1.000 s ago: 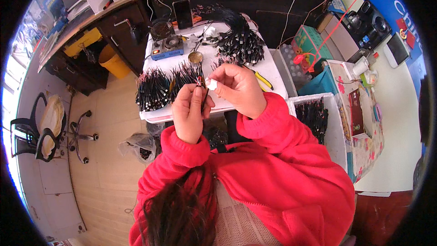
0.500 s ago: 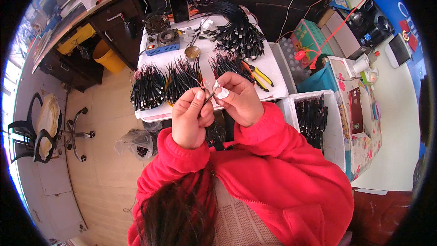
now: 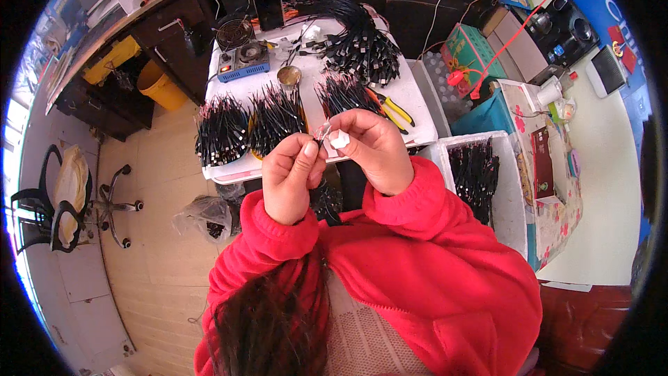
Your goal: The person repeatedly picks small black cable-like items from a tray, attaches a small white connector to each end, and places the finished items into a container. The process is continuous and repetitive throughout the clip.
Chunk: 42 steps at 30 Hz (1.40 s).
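Note:
My left hand [image 3: 293, 175] pinches a thin black cable near its end, where fine bare or pale-coloured wires [image 3: 323, 129] fan out. The fingers of my right hand [image 3: 376, 147] close on those wire ends from the other side. A white wrapping [image 3: 340, 141] covers the tip of my right thumb. Both hands are held up just over the near edge of the white table [image 3: 313, 83]. Beyond them stand bundles of black cables, the left bundle [image 3: 223, 131], the middle bundle [image 3: 277, 120] and the right bundle [image 3: 339, 96], with reddish wire ends upward.
Yellow-black pliers [image 3: 396, 113] lie right of the bundles. A small blue heater unit [image 3: 243, 63], a round tin [image 3: 289, 75] and an upright phone [image 3: 268, 7] occupy the table's far left. A cable heap [image 3: 362, 45] lies behind. At right stands a foam box [image 3: 511, 188] holding cables.
My right fingers have moved from beside the cable onto its wire ends. The cable's black length no longer shows between the hands. The view has shifted slightly.

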Available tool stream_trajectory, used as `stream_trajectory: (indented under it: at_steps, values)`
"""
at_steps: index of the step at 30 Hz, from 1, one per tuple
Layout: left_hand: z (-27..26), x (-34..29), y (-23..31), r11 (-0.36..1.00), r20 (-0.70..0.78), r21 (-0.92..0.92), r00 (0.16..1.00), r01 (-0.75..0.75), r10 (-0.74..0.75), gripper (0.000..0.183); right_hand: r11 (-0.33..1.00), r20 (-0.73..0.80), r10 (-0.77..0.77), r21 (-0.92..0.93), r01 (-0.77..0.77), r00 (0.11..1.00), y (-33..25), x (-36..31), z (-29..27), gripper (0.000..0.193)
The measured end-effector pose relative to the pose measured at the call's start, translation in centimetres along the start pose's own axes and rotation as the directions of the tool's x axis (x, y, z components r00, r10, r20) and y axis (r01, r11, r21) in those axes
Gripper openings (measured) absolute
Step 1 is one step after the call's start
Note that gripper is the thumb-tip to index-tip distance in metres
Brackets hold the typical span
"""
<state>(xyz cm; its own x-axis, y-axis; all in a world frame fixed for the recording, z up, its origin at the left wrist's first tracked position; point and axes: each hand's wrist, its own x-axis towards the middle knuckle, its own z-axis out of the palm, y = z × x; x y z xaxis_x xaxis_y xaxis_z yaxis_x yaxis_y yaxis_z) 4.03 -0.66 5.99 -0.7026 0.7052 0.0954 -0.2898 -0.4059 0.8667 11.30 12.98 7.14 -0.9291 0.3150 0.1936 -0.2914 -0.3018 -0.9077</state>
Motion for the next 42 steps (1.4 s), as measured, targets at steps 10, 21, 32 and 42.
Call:
stream_trajectory:
  at_steps: [10,21,32,42]
  values:
    - [1.1,-0.8,-0.4,0.68,-0.008,0.637,0.879,-0.364,0.478,0.012,0.942,-0.171,-0.283,-0.235,0.239,0.944,0.8,-1.0,1.6,0.013]
    - [0.2,-0.9,-0.1,0.994,0.085,0.034,0.991,-0.106,0.103,0.014,0.915,-0.005,-0.257,-0.323,0.241,0.966,-0.1,-1.3,0.8,0.013]
    - [1.2,-1.3,-0.7,0.87,0.007,0.371,0.938,-0.325,0.347,0.013,0.965,-0.045,-0.214,-0.165,0.204,0.976,0.3,-1.5,1.2,0.011]
    - [0.6,-1.3,0.0,0.972,0.165,-0.208,0.984,0.107,-0.073,0.02,0.979,0.122,-0.139,-0.132,0.155,0.983,-0.8,-1.1,-0.7,0.012]
